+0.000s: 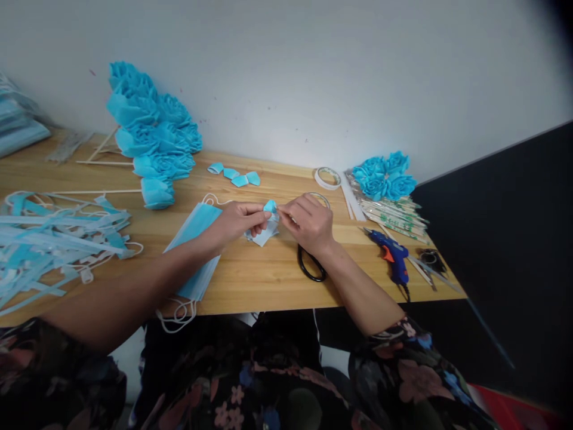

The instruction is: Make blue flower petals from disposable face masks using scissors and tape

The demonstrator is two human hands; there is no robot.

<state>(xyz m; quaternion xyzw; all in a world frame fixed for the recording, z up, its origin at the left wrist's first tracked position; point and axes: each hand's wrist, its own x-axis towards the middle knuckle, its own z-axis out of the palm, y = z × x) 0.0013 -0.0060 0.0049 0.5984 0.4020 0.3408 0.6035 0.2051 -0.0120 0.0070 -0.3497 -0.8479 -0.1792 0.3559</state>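
Observation:
Between my two hands is a small blue fabric petal (270, 206), its edge pinched from both sides. My left hand (244, 220) grips it from the left with thumb and fingers together. From the right, my right hand (308, 222) pinches its other edge. Just below lie pale cut pieces (263, 234) on the table, partly hidden by the fingers. Under my left forearm rests a stack of blue face masks (197, 276) with white ear loops. Scissors with a black handle (311, 266) lie beneath my right hand, partly covered by it.
Blue fabric roses on sticks (156, 134) lie at the back left, with cut mask strips (58, 239) before them. Loose petals (239, 179) and a tape roll (327, 178) lie behind my hands. A blue glue gun (391, 254) and more roses (385, 176) are at right.

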